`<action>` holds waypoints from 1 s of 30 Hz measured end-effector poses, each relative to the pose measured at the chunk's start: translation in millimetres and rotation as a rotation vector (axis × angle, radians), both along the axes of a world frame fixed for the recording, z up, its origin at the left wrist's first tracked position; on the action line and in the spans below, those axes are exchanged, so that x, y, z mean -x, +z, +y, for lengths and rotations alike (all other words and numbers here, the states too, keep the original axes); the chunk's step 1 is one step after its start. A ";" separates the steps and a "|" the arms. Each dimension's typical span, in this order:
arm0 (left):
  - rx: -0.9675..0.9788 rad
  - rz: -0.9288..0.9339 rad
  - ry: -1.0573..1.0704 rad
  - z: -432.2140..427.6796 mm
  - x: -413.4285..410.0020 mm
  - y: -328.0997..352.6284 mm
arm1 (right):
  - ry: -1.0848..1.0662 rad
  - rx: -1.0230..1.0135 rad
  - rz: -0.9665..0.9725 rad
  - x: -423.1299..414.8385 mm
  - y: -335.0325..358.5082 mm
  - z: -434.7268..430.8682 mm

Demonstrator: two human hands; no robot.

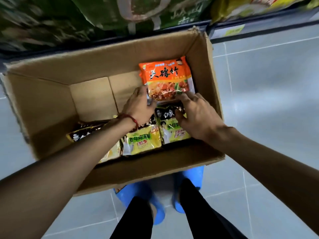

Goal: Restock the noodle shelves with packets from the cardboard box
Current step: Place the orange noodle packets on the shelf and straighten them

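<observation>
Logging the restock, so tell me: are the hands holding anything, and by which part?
The orange noodle packet: the left hand grips its near left corner, and the right hand pinches its near right edge.

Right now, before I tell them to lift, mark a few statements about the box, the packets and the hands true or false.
1. The orange packet lies at the far right of the box. True.
2. The left hand grips the orange packet's near left corner, and the right hand touches its near edge. True.
3. The box is packed full. False: its far left floor is bare cardboard.
4. The yellow packets lie on the tiles outside the box. False: they lie inside it, along the near side.
5. A red string is round the left wrist. True.
</observation>
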State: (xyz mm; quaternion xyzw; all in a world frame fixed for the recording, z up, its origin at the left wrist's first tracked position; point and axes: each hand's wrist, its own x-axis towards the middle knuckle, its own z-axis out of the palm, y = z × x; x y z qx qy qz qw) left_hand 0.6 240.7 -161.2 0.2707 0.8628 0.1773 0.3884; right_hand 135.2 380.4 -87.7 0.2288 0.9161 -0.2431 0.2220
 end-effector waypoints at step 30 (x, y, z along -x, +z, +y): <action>-0.004 -0.177 0.691 -69.4 16.7 11.9 | -0.455 -0.010 -0.189 51.9 -85.5 2.9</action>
